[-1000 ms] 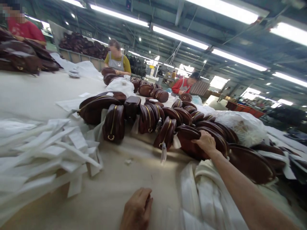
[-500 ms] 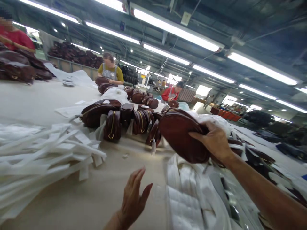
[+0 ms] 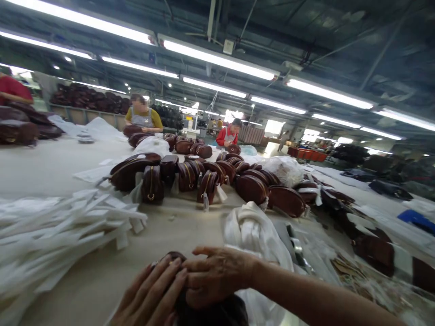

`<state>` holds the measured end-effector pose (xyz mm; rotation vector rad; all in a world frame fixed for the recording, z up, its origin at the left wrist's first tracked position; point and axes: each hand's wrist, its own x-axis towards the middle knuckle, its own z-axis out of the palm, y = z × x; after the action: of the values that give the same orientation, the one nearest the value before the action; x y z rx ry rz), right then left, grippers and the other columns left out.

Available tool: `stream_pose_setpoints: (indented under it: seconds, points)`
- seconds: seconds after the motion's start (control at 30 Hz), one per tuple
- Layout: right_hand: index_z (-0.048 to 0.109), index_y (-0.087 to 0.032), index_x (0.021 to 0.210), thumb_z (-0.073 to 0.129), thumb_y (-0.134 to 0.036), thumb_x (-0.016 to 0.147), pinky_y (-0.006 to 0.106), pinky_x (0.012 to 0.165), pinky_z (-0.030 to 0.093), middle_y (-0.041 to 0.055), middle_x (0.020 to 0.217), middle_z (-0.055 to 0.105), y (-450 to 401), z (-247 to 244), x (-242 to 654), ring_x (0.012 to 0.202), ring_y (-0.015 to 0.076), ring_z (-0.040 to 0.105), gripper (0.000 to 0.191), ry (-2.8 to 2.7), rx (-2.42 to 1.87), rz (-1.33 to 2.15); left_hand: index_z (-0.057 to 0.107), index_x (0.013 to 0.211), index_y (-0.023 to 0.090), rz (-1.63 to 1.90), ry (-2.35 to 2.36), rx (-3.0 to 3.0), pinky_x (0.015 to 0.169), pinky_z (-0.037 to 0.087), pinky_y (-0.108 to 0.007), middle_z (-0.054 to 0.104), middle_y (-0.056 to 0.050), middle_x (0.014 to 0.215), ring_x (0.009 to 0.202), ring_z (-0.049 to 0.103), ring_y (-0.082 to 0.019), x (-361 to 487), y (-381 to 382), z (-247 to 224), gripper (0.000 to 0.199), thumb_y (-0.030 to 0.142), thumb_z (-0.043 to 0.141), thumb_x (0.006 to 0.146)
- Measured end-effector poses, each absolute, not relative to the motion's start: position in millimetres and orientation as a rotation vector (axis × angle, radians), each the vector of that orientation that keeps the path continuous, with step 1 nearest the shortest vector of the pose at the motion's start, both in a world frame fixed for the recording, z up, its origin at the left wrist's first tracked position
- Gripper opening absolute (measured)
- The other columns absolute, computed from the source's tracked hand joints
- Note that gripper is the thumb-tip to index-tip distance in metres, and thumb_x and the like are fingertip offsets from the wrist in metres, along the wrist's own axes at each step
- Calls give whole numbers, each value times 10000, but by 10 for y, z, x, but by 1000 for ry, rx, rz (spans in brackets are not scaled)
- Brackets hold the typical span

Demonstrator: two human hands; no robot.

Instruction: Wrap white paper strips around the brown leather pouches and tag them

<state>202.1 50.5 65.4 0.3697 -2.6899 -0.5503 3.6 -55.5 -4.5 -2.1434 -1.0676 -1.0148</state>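
- Dark brown bag [image 3: 215, 312] is at the bottom edge, close to the wearer and under both hands, much of it covered or out of frame
- Left hand [image 3: 149, 290] lies over the bag with its fingers long and close together; its thumb is hidden, so I cannot tell whether it grips
- Right hand [image 3: 220, 274] is on the bag too, fingers bent in against the left fingertips; what they pinch, if anything, cannot be told
- Work looks to be under way on this one bag; how much of it is done is hidden by the hands
- Other bags [image 3: 251, 189] stand and lean in rows across the table [image 3: 166, 244], apart from the hands; some front ones have pale wraps [image 3: 205, 201] at the zip ends, while on others none shows, so I cannot say which are finished
- Loose white strips [image 3: 91, 217] lie heaped to the left, clear of the hands
- Bunched white cloth [image 3: 253, 222] lies just beyond the right hand and runs behind the forearm, crowding that side
- Clear plastic [image 3: 367, 271] covers part of the lower right
- Across the table, a person in yellow sleeves [image 3: 146, 120] and one in red [image 3: 227, 135] each handle a bag, well apart from here
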Motion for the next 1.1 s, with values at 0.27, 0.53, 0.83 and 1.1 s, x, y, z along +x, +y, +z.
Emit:
stream_pose_setpoints:
  seconds: [0.27, 0.53, 0.83, 1.1]
  points:
    - [542, -159, 1142, 449, -165, 924, 309, 811, 472, 75, 979, 657, 17, 547, 2394, 930, 167, 596, 237, -2562, -438, -45, 505, 1219, 131, -901, -1343, -2382, 947, 372, -413, 573, -124, 1213, 1142, 501, -250, 237, -600, 21, 370, 241, 522, 867]
    - [554, -112, 1207, 539, -168, 854, 412, 849, 413, 135, 1038, 627, -463, 7, 2366, 977, 262, 569, 358, -2304, -801, -353, 566, 865, 144, -1011, -1183, -2351, 747, 372, -329, 570, -24, 753, 729, 517, -150, 338, -508, 103, 76, 189, 510, 892]
    - [576, -152, 1090, 477, -250, 922, 350, 781, 426, 95, 932, 599, -180, -7, 2320, 861, 212, 538, 218, -2260, -806, -140, 543, 1050, 133, -1002, -1365, -2286, 841, 436, -343, 567, -83, 936, 918, 509, -201, 267, -611, 30, 194, 236, 552, 886]
    - [572, -181, 812, 472, -337, 924, 310, 632, 354, 31, 681, 580, -71, -139, 2118, 636, 173, 503, 217, -2211, -913, -133, 521, 698, 171, -830, -1578, -2408, 598, 407, -295, 554, -24, 679, 645, 500, -176, 252, -392, 6, 292, 368, 488, 911]
